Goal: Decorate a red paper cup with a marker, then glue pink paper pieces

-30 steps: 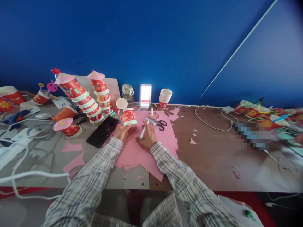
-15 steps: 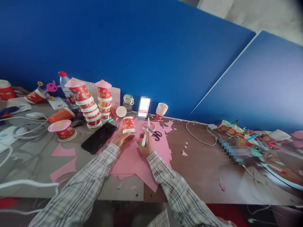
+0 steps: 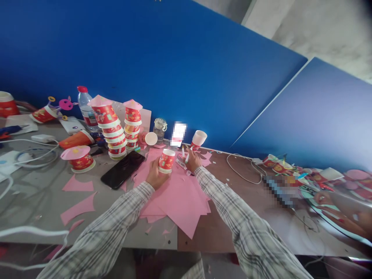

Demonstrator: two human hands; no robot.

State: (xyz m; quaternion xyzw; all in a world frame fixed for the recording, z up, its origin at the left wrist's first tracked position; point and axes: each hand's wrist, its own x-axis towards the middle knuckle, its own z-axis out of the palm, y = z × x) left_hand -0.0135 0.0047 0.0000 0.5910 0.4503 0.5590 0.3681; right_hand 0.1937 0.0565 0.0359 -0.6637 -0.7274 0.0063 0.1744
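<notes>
My left hand [image 3: 157, 176] is wrapped round the left side of a red paper cup [image 3: 166, 161] with yellow patterns and white ends, over the pink paper [image 3: 174, 193]. My right hand [image 3: 193, 162] reaches further forward, its fingers closed on a white marker [image 3: 187, 155]. Just left of it stands another marker [image 3: 183, 150] with an orange part. The scissors are mostly hidden by my right hand. Close behind that hand is a pair of nested paper cups [image 3: 198, 139], and a paper cup [image 3: 151, 138] lies on its side at the back.
Two leaning cup towers [image 3: 132, 124] with pink paper roofs stand at the back left, beside a bottle [image 3: 87, 110] and a glass jar [image 3: 159, 128]. A black phone [image 3: 123, 169] lies left of the paper. Cables, cups and another person's hand [image 3: 325, 199] are at the right.
My left hand has shifted its hold and lifted the cup, turning it more upright and moving it right. My right hand has moved forward and right with the marker, covering the scissors.
</notes>
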